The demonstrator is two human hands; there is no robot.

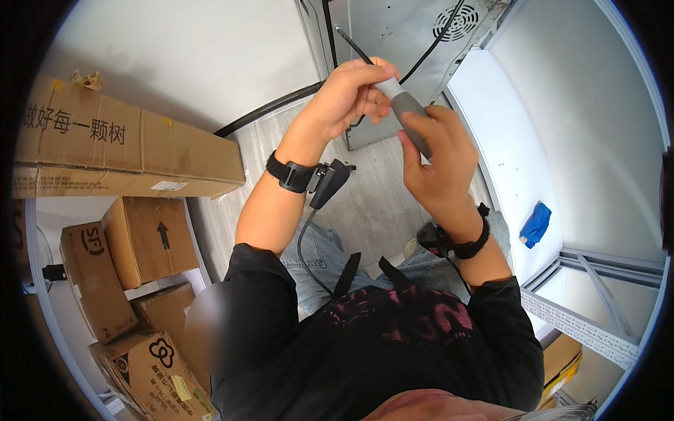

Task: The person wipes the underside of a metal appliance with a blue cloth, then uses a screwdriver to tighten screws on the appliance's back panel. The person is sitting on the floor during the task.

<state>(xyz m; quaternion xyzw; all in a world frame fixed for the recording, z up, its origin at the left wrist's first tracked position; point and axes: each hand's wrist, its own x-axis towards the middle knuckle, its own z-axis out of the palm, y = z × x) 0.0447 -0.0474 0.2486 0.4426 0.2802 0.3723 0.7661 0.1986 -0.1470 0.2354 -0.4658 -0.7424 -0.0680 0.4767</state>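
A slim screwdriver with a two-tone grey handle and a long dark shaft slants across the space between my hands. Its shaft points up and to the left, its thin tip in front of a grey metal panel. My left hand pinches the light grey collar at the front with thumb and forefinger, the other fingers curled loosely. Around the dark grey rear of the handle, my right hand has its fingers closed; they are slightly blurred. Whether the tip touches the panel, I cannot tell.
The metal panel has a round vent and a black cable across it. Cardboard boxes stack up at left. A white ledge at right holds a blue cloth-like item. Straps hold small cabled devices to both wrists.
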